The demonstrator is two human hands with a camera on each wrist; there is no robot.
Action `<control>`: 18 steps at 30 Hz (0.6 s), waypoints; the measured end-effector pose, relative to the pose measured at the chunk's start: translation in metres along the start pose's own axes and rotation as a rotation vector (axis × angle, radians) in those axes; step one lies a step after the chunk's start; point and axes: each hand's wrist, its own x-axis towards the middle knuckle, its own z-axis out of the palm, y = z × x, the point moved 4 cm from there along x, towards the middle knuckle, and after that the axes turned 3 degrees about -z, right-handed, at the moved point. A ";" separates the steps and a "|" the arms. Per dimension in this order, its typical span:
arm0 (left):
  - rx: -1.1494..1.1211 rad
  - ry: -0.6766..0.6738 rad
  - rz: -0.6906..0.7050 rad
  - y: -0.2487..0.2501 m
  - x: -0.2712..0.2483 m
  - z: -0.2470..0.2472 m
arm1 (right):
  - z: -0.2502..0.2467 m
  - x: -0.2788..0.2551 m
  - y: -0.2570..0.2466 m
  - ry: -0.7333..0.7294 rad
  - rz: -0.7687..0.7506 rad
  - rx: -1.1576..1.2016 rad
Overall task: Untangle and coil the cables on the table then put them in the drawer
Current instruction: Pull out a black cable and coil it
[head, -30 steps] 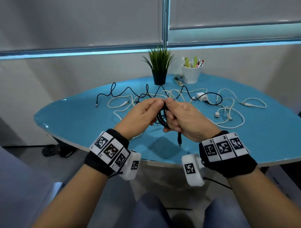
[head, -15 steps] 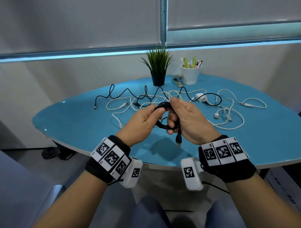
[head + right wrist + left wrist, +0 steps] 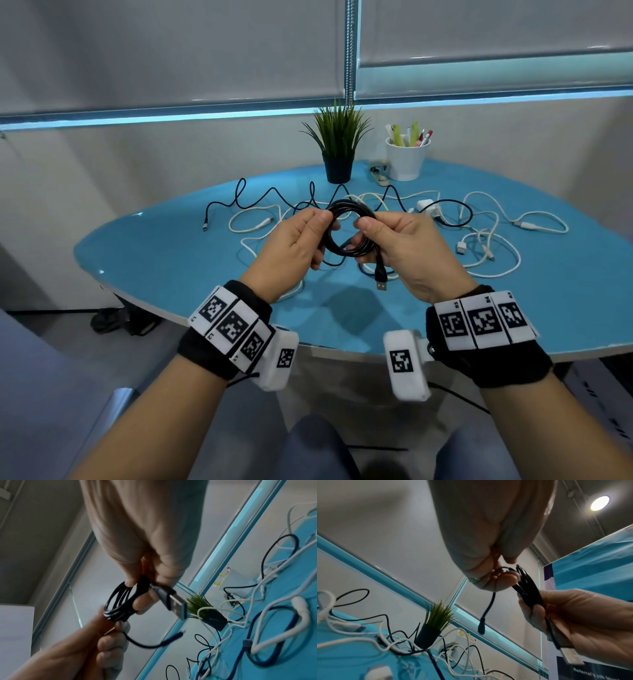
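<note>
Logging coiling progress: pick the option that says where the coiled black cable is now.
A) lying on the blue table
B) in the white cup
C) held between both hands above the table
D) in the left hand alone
C: the coiled black cable is gripped by the left hand on one side and the right hand on the other, above the blue table.

Your head camera looks forward and down from above, with the coiled black cable (image 3: 349,228) at centre frame, pinched between your left hand (image 3: 291,245) and right hand (image 3: 407,246) over the blue table (image 3: 154,253). Your left wrist camera sits very near under the palm, tilted up past the coil toward the ceiling light (image 3: 600,503). Your right wrist camera is as near, rolled sideways. All three views share the coil, both hands and the potted plant (image 3: 338,144) beyond the grip.
</note>
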 end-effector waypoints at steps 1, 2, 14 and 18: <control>-0.021 -0.006 0.002 0.000 0.000 -0.001 | -0.002 0.002 0.000 0.027 -0.007 -0.007; -0.041 -0.012 0.000 0.000 0.001 -0.002 | -0.004 0.003 -0.001 0.050 -0.011 -0.010; 0.098 0.082 -0.141 -0.017 0.007 -0.015 | -0.005 0.001 -0.008 0.077 -0.002 0.099; -0.251 0.151 -0.192 -0.009 0.007 -0.018 | -0.001 0.000 -0.003 0.028 0.047 0.050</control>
